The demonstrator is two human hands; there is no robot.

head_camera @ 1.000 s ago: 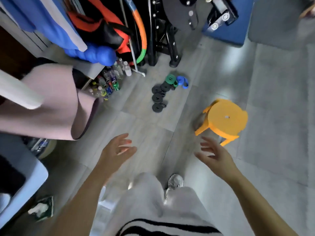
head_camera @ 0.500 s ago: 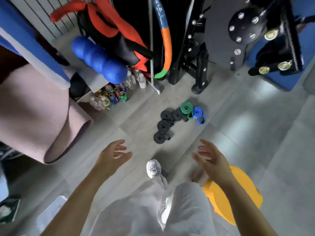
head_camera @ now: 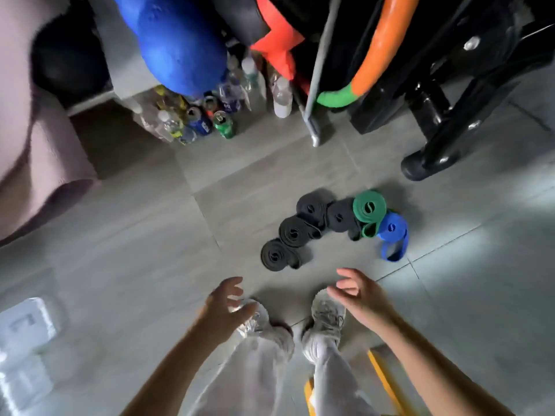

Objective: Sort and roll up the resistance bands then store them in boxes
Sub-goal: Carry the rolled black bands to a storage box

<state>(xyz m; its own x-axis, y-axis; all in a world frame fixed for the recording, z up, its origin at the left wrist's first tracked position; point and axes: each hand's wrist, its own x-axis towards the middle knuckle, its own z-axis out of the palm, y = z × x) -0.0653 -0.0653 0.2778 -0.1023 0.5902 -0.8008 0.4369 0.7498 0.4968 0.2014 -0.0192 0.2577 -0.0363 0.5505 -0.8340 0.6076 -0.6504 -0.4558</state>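
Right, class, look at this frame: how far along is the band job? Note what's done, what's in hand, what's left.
Done: four black rolls, a green roll and a blue roll lie coiled together on the floor, the blue one's tail loose. In hand: nothing; left hand and right hand hover open and empty. Left: boxing them all.

The left hand (head_camera: 223, 307) and right hand (head_camera: 360, 298) are bare, as are both forearms (head_camera: 180, 364), above loose pale grey trousers (head_camera: 258, 373) and whitish lace-up trainers (head_camera: 327, 318).
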